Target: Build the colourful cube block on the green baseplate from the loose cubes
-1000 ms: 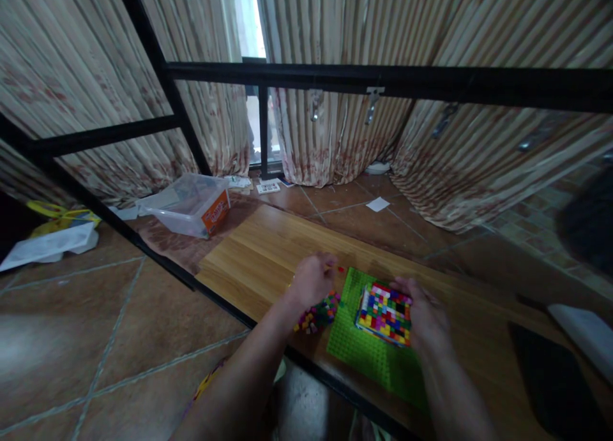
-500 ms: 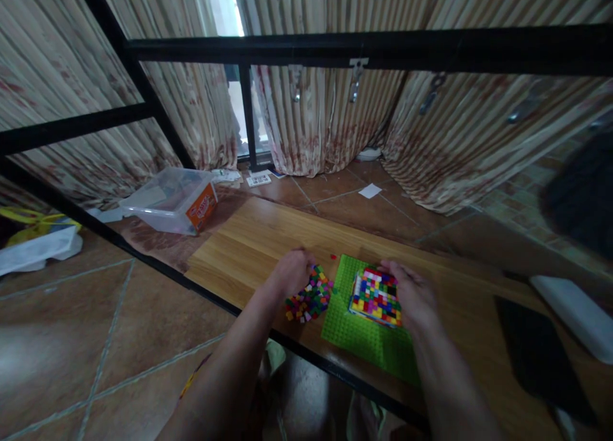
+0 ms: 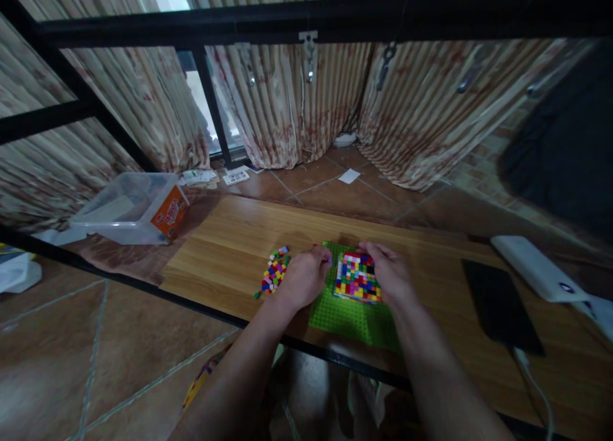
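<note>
Baseplate (image 3: 345, 316), green and studded, lies at centre frame on the wooden tabletop (image 3: 230, 237), carrying a multicoloured brick block (image 3: 357, 277). Clear plastic bin (image 3: 131, 208), at left on the tiled floor (image 3: 71, 339); contents cannot be told. Left hand (image 3: 302, 277) rests curled at the block's left edge; grip undeterminable. Right hand (image 3: 390, 272) touches the block's right side, fingers bent. Loose bricks (image 3: 274, 273) lie left of the left hand. Striped curtains (image 3: 287, 109) fill the upper frame.

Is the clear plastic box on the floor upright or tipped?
Tipped: the clear plastic box lies tilted, its open mouth facing sideways.
</note>
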`<state>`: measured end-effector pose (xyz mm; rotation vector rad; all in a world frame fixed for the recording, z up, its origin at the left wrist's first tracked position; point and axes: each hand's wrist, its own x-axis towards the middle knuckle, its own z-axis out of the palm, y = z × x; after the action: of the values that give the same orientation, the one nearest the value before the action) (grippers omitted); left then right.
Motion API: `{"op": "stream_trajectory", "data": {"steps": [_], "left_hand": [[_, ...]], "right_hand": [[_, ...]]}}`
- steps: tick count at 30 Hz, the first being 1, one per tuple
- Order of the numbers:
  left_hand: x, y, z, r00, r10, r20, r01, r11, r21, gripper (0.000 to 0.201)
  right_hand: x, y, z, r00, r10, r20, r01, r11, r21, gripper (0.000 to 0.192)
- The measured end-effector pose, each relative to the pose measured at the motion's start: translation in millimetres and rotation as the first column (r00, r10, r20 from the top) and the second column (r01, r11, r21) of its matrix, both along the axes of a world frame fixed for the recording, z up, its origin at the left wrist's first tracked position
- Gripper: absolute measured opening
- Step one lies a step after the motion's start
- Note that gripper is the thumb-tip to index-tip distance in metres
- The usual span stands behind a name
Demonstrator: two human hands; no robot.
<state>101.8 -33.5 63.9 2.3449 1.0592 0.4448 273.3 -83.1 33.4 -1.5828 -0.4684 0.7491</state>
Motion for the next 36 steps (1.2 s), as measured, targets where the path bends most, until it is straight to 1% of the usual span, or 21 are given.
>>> {"op": "stream_trajectory", "data": {"steps": [3, 6, 12, 16, 19, 21, 22, 25, 27, 28, 30, 32, 34, 36], "left_hand": [[6.8, -3.1, 0.9, 0.999, -0.036, 0.006, 0.036, 0.999, -0.035, 0.016], [10.4, -3.0, -0.2, 0.999, -0.040, 0.030, 0.041, 0.998, -0.051, 0.016], [14.4, -0.5, -7.0, 0.988, -0.049, 0.143, 0.062, 0.994, -0.086, 0.016], [16.9, 0.9, -12.7, 0.973, -0.022, 0.230, 0.050, 0.992, -0.118, 0.014], [20.3, 2.4, -17.0, 0.947, 0.053, 0.316, 0.018, 0.976, -0.217, 0.011], [23.0, 4.1, -19.8, 0.914, 0.140, 0.380, -0.005, 0.943, -0.334, 0.009], [24.3, 5.2, -20.9, 0.892, 0.192, 0.409, -0.010, 0.914, -0.407, 0.009], [26.9, 8.1, -22.7, 0.831, 0.349, 0.434, -0.003, 0.783, -0.622, 0.015], [27.7, 8.9, -22.9, 0.810, 0.416, 0.413, 0.006, 0.699, -0.715, 0.017], [28.0, 8.9, -23.0, 0.804, 0.437, 0.404, 0.008, 0.670, -0.742, 0.017], [28.8, 8.2, -23.6, 0.790, 0.466, 0.399, 0.016, 0.634, -0.773, 0.017], [29.9, 7.2, -25.0, 0.774, 0.487, 0.403, 0.027, 0.611, -0.791, 0.017], [31.2, 6.3, -27.2, 0.763, 0.498, 0.411, 0.038, 0.601, -0.798, 0.017], [32.2, 5.4, -30.2, 0.763, 0.496, 0.414, 0.032, 0.610, -0.792, 0.016]], "right_hand": [[-0.6, -1.5, 1.5, 1.000, 0.005, 0.003, -0.005, 1.000, -0.018, 0.034], [-0.1, -2.6, 1.2, 1.000, 0.016, 0.001, -0.016, 1.000, -0.023, 0.036], [0.4, -3.0, 0.5, 1.000, 0.017, -0.010, -0.017, 1.000, 0.004, 0.035], [0.9, -3.7, -1.0, 0.999, 0.035, -0.021, -0.034, 0.999, 0.022, 0.032], [0.7, -3.9, -1.5, 0.999, 0.031, -0.015, -0.031, 0.999, 0.034, 0.030], [0.3, -3.9, -1.1, 1.000, 0.031, -0.004, -0.030, 0.999, 0.028, 0.030], [0.1, -3.8, -0.8, 1.000, 0.030, -0.001, -0.030, 0.999, 0.022, 0.031], [-0.1, -3.9, -0.1, 0.999, 0.035, -0.001, -0.035, 0.999, 0.010, 0.031], [0.2, -4.0, -0.5, 0.999, 0.045, 0.014, -0.045, 0.999, -0.001, 0.032], [0.4, -4.1, -1.0, 0.999, 0.046, 0.024, -0.046, 0.999, -0.010, 0.032], [0.9, -4.0, -2.9, 0.998, 0.048, 0.039, -0.047, 0.999, -0.024, 0.033], [1.3, -3.8, -5.5, 0.998, 0.050, 0.045, -0.049, 0.999, -0.013, 0.031], [1.6, -3.5, -8.0, 0.997, 0.052, 0.053, -0.053, 0.999, 0.014, 0.029], [1.6, -3.4, -9.5, 0.997, 0.044, 0.065, -0.046, 0.999, 0.025, 0.028]]}}
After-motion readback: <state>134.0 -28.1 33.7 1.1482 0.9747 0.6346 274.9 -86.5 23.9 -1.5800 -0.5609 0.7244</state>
